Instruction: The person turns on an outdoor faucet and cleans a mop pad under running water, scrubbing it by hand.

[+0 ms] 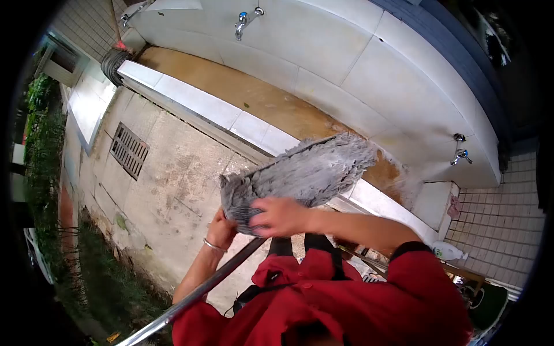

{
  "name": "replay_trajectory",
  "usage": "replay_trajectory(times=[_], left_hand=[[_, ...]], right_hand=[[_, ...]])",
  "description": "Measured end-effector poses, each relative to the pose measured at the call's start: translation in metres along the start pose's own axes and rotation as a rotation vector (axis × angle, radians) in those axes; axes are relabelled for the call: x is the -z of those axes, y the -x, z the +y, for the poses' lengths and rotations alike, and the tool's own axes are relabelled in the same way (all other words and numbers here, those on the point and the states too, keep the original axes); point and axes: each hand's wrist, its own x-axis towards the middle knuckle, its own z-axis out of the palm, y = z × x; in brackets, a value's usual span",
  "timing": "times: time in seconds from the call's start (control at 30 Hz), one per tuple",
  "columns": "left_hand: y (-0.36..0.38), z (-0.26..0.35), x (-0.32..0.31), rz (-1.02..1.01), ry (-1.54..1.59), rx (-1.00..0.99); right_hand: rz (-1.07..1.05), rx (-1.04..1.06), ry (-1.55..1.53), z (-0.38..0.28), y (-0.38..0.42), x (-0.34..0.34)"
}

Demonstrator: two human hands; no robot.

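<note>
A wide grey mop head with wet-looking strands lies across the tiled edge of a long trough, its far end over the basin. My left hand, with a bangle at the wrist, is closed on the near left end of the mop head. My right hand rests on the strands beside it, fingers curled into them. The metal mop pole runs from below my hands to the lower left, past my left forearm.
The trough has a brown floor. Taps stick out from its wall, one at the right. Another mop stands at the far left end. A floor grate, a white bottle and plants are around.
</note>
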Motion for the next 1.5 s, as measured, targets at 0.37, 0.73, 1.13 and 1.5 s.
replay_trajectory(times=[0.37,0.73,1.13,1.5], left_hand=[[0.014,0.001,-0.003,-0.146,0.019,-0.011],[0.021,-0.006,-0.009,-0.024,-0.058,-0.049],[0.022,-0.004,-0.015,-0.072,-0.241,-0.24],[0.019,-0.007,-0.002,-0.029,-0.356,-0.259]], right_hand=[[0.107,-0.105,-0.197,0.017,-0.007,-0.006],[-0.086,-0.182,0.018,0.074,0.065,0.023],[0.094,-0.045,-0.021,0.062,-0.028,-0.015],[0.066,-0.079,-0.117,0.045,-0.037,-0.022]])
